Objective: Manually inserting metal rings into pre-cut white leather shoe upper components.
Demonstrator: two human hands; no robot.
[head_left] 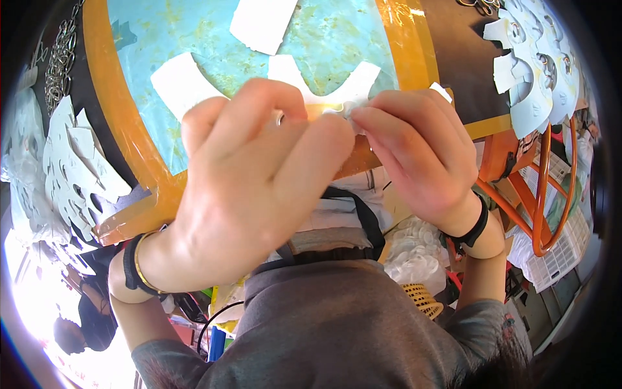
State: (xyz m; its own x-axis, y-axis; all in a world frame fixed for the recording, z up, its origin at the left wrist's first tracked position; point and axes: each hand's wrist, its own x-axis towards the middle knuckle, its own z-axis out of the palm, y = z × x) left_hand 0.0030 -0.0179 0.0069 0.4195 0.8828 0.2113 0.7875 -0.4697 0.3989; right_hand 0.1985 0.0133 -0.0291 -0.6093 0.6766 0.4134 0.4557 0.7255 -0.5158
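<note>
Above the near edge of the work surface, my left hand [259, 175] and my right hand [424, 152] come together, thumbs and fingertips closed in a pinch. Something small and whitish shows between them, too hidden to name. Right behind the fingertips lies a white curved cut-out piece [356, 84], with a yellowish shine at its inner edge. A second white piece [181, 81] is partly covered by my left hand. Farther back, a white flat piece [262, 26] rests on the blue sheet [330, 39].
Orange-brown tape [107, 71] borders the sheet. Stacked white cut-outs lie at left [78, 168]; white cut-outs with metal rings [544, 84] lie at right. Linked metal rings [61, 61] hang far left. An orange tubular frame [538, 194] and white basket [564, 253] stand lower right.
</note>
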